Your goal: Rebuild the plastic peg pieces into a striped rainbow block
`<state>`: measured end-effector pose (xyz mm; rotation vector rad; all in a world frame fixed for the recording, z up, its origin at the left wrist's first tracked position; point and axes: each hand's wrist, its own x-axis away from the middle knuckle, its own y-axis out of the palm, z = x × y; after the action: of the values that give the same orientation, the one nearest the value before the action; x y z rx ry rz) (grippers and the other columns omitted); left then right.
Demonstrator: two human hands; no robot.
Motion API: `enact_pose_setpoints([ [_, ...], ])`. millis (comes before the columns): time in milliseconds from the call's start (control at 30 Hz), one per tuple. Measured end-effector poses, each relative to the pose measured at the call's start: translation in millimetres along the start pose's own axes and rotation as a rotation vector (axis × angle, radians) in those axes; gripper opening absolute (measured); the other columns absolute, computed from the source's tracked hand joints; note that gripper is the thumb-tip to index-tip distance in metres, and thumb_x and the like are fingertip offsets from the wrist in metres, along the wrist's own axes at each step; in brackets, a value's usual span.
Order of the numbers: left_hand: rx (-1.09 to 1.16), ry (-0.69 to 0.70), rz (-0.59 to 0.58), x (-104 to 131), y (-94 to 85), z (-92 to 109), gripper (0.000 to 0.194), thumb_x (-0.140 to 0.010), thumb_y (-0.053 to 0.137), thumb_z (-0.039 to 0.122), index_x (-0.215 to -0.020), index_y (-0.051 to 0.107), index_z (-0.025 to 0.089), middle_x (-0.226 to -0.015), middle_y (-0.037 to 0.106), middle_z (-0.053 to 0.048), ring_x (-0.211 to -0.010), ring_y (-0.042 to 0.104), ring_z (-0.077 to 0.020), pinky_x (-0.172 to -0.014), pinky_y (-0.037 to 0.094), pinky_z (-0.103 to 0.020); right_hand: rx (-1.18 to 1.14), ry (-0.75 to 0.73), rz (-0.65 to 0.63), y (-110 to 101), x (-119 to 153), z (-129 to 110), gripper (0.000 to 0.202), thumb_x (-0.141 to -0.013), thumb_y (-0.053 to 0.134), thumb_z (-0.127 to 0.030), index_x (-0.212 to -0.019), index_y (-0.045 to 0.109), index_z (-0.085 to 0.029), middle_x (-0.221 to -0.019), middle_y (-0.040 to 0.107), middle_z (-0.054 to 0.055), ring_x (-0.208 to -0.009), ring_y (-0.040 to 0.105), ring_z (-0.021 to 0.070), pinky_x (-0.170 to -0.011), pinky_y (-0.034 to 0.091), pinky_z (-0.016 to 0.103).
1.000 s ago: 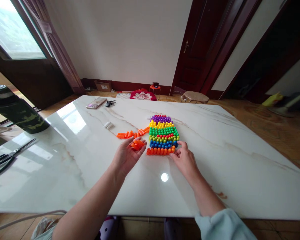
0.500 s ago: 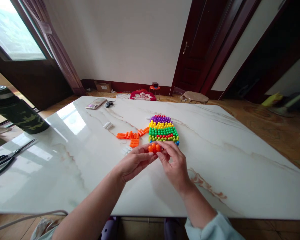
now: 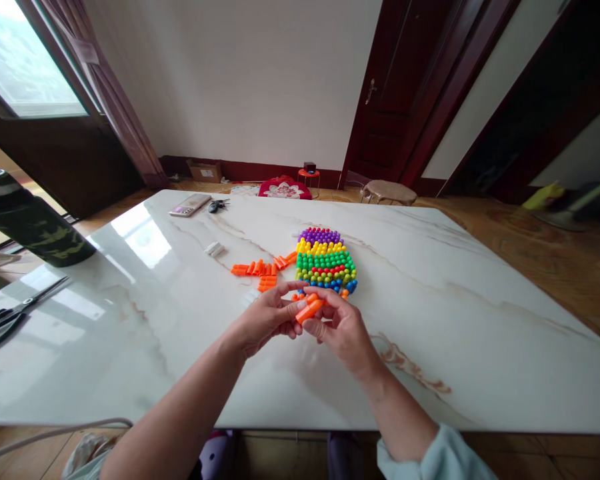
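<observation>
Between both hands is a small orange piece [image 3: 310,309], tilted, made of tube-like parts. My left hand [image 3: 270,316] pinches its left side, and my right hand [image 3: 341,328] has thumb and fingers closed on its right side. Just beyond the hands lies a beadwork panel [image 3: 325,261] with purple, yellow, green, red and blue rows; a few orange beads show at its near edge, partly hidden by the fingers. Several loose orange tubes [image 3: 261,269] lie to the left of the panel. Small clear pieces [image 3: 251,297] rest near my left hand.
On the marble-look table [image 3: 455,333] are black scissors [image 3: 23,308] and a camouflage bottle [image 3: 35,220] at the left. A phone [image 3: 190,205] and keys [image 3: 218,206] lie at the far side, with a small white bundle [image 3: 215,249] nearer. A stool [image 3: 389,192] stands beyond.
The orange piece between my fingers has turned and now shows a longer tube pointing down-left. More of the panel's blue row and near-edge orange beads shows. The camera view has shifted slightly.
</observation>
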<state>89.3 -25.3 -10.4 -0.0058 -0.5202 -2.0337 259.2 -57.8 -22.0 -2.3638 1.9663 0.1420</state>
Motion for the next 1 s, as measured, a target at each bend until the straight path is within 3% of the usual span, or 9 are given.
enact_pose_setpoints([
  [267,-0.083,0.023,0.029,-3.9,10.5,-3.7,0.055,-0.072,0.077,0.047,-0.115,0.062,0.017,-0.075,0.068,-0.005,-0.057,0.060,-0.0104,-0.053,0.048,-0.020,0.015,-0.075,0.045,-2.0,6.2,-5.6,0.047,-0.078,0.070,-0.036,-0.121,0.057,-0.023,-0.104,0.067,0.004,-0.082,0.064,0.0165,-0.071,0.054,0.029],
  [400,-0.213,0.063,0.147,-4.1,6.4,-1.8,0.046,-0.074,0.074,0.048,-0.106,0.064,0.016,-0.079,0.069,-0.006,-0.057,0.061,-0.0116,-0.050,0.046,-0.020,0.159,-0.161,0.308,-34.1,2.3,-8.8,0.047,-0.078,0.066,-0.037,-0.122,0.054,-0.023,-0.105,0.066,0.005,-0.085,0.064,0.0165,-0.074,0.052,0.029],
  [467,-0.311,0.108,0.217,-4.9,1.2,-3.0,0.037,-0.074,0.074,0.044,-0.097,0.067,0.015,-0.078,0.070,-0.006,-0.058,0.061,-0.0120,-0.050,0.046,-0.020,0.376,-0.121,0.495,-57.1,-1.7,-4.1,0.047,-0.075,0.065,-0.039,-0.118,0.055,-0.021,-0.100,0.066,0.005,-0.079,0.063,0.0171,-0.068,0.051,0.028],
  [533,-0.406,0.158,0.268,-6.0,-3.8,-6.0,0.028,-0.072,0.075,0.038,-0.088,0.070,0.016,-0.074,0.069,-0.006,-0.057,0.061,-0.0127,-0.050,0.045,-0.021,0.672,-0.025,0.597,-76.3,-6.0,6.8,0.045,-0.069,0.065,-0.037,-0.111,0.060,-0.019,-0.095,0.067,0.006,-0.069,0.061,0.0166,-0.066,0.050,0.030],
  [600,-0.500,0.199,0.264,-6.9,-7.0,-9.5,0.020,-0.072,0.075,0.034,-0.081,0.072,0.017,-0.070,0.069,-0.005,-0.057,0.060,-0.0131,-0.051,0.044,-0.021,0.884,0.041,0.589,-86.8,-9.8,21.5,0.042,-0.067,0.063,-0.033,-0.106,0.062,-0.019,-0.094,0.067,0.006,-0.065,0.059,0.0162,-0.068,0.050,0.031],
  [700,-0.689,0.234,0.170,-6.7,-6.3,-13.7,0.011,-0.074,0.070,0.029,-0.075,0.074,0.019,-0.068,0.070,-0.003,-0.057,0.058,-0.0136,-0.054,0.043,-0.022,1.019,0.052,0.505,-88.1,-14.2,41.0,0.038,-0.067,0.061,-0.029,-0.104,0.062,-0.019,-0.095,0.066,0.007,-0.069,0.060,0.0170,-0.072,0.049,0.032],
  [833,-0.845,0.172,0.060,-4.6,2.5,-18.1,0.014,-0.076,0.066,0.028,-0.081,0.077,0.021,-0.076,0.073,-0.004,-0.064,0.061,-0.0162,-0.060,0.045,-0.024,1.006,0.033,0.463,-83.2,-18.7,51.2,0.039,-0.068,0.064,-0.027,-0.106,0.059,-0.018,-0.098,0.065,0.008,-0.072,0.061,0.0176,-0.073,0.050,0.033],
  [1000,-0.849,0.124,0.001,-3.5,8.5,-23.5,0.022,-0.077,0.065,0.030,-0.094,0.076,0.023,-0.088,0.074,-0.005,-0.074,0.065,-0.0188,-0.065,0.048,-0.025,0.904,0.085,0.476,-84.3,-17.8,46.5,0.047,-0.066,0.066,-0.022,-0.111,0.056,-0.016,-0.098,0.066,0.007,-0.065,0.061,0.0150,-0.070,0.051,0.032],
])
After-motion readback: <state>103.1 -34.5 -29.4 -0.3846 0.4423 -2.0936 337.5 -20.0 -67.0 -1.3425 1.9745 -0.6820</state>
